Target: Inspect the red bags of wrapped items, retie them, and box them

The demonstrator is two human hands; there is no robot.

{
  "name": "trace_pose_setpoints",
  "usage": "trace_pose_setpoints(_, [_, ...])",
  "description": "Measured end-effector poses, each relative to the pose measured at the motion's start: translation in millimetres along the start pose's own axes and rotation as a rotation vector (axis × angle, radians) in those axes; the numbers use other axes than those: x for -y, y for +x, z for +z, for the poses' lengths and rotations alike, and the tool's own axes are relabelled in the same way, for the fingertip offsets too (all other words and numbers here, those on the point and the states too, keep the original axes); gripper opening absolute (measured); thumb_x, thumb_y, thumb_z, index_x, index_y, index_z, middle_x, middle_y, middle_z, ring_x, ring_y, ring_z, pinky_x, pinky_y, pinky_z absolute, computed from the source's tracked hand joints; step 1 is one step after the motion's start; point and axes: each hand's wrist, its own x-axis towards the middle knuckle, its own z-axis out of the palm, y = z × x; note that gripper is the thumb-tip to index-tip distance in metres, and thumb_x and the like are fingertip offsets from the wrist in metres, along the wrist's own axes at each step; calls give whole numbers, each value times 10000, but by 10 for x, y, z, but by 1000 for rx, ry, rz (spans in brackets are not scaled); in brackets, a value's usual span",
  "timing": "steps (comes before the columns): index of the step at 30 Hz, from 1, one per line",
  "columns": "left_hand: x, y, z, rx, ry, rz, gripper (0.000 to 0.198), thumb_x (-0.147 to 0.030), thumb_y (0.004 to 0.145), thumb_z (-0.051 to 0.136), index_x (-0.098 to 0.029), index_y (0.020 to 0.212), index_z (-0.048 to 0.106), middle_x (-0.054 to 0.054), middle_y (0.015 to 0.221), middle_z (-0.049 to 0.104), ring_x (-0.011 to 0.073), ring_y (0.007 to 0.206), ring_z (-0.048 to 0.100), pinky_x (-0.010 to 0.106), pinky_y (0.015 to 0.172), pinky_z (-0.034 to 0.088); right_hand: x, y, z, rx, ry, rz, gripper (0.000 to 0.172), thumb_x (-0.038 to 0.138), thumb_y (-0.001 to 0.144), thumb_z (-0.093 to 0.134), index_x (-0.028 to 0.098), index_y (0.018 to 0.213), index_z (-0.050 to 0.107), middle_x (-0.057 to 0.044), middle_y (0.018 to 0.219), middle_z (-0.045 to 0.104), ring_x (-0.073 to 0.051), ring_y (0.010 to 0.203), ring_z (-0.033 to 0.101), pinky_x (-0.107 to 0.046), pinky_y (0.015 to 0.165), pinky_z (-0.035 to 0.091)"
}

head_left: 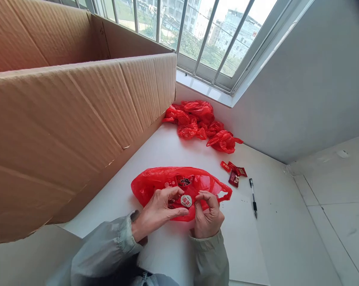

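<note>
A red plastic bag point(149, 174) lies spread open on the white table, its handle loop stretching to the right. Inside it are red printed packets point(185, 180), one of them with a round white label point(186, 201). My left hand point(158, 206) reaches over the bag from the left, thumb and fingers apart around the labelled packet without visibly pinching it. On the right side of that packet, my right hand point(208, 216) has its thumb and index finger pressed together. Whether packet or bag film is in that pinch is hidden.
A large open cardboard box point(87, 119) fills the left side. Crumpled red plastic bags point(197, 119) lie at the back below the barred window point(197, 35). Three small red packets point(233, 178) and a pen point(253, 198) are on the table point(275, 238) at right, near the wall.
</note>
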Motion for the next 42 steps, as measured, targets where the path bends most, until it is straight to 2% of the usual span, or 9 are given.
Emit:
trace_pose_setpoints(8, [-28, -4, -158, 34, 159, -96, 70, -256, 742, 630, -189, 738, 646, -20, 757, 634, 181, 760, 557, 265, 648, 341, 6, 139, -123, 297, 102, -3, 290, 265, 821, 522, 196, 1076, 643, -64, 1026, 703, -207, 962, 641, -338, 849, 494])
trace_pose_setpoints(14, [18, -1, -139, 120, 180, -61, 81, -245, 741, 642, -181, 692, 631, -29, 691, 572, 157, 699, 504, 251, 614, 312, -20, 108, -84, 312, 196, 189, 226, 385, 823, 594, 197, 736, 684, -15, 711, 694, -159, 677, 624, -277, 670, 482])
trace_pose_setpoints(19, [88, 30, -205, 208, 61, 71, 396, -358, 768, 701, -162, 551, 435, -49, 625, 439, 117, 618, 380, 244, 576, 287, -128, 62, -22, 307, 375, 356, 302, 443, 812, 606, 163, 716, 664, -12, 655, 669, -137, 596, 572, -259, 598, 453])
trace_pose_setpoints(23, [119, 28, -223, 240, 26, 149, 392, -364, 799, 697, -164, 575, 445, -33, 662, 490, 128, 650, 421, 238, 576, 314, -108, 37, -15, 276, 382, 379, 334, 479, 808, 604, 166, 702, 655, -5, 643, 662, -134, 588, 562, -247, 579, 439])
trace_pose_setpoints(26, [150, -41, -272, 215, 161, 221, 255, -304, 894, 589, -176, 673, 577, -24, 713, 586, 146, 720, 508, 261, 687, 369, -70, 47, -93, 105, 202, 346, 333, 490, 825, 585, 178, 743, 667, -6, 692, 674, -143, 633, 577, -252, 624, 441])
trace_pose_setpoints(30, [212, -161, -454, -52, 511, 294, 188, -243, 950, 479, -232, 898, 659, 1, 880, 642, 196, 875, 536, 390, 889, 361, -80, 114, -192, -48, -51, 225, 338, 499, 854, 554, 195, 786, 684, -26, 765, 694, -173, 718, 602, -272, 696, 446])
trace_pose_setpoints(36, [237, -210, -545, -302, 762, 334, 233, -202, 885, 581, -240, 1107, 642, 91, 1177, 511, 291, 1154, 386, 454, 982, 404, -105, 178, -65, 54, -396, -91, 279, 392, 916, 492, 204, 912, 698, -67, 868, 716, -237, 799, 591, -387, 807, 398])
trace_pose_setpoints(39, [245, -197, -468, -271, 855, 342, 414, -252, 787, 727, -302, 1181, 613, 125, 1347, 382, 359, 1222, 342, 533, 972, 396, 4, 132, -7, 71, -576, -179, 249, 279, 912, 490, 211, 1080, 661, -91, 976, 707, -289, 883, 560, -459, 843, 340])
trace_pose_setpoints(42, [317, -154, -439, -264, 914, 316, 552, -357, 705, 797, -253, 1210, 599, 187, 1431, 278, 426, 1263, 299, 577, 962, 385, 177, 83, 50, 131, -618, -277, 207, 195, 895, 506, 243, 1009, 672, -65, 919, 713, -294, 875, 541, -493, 856, 301])
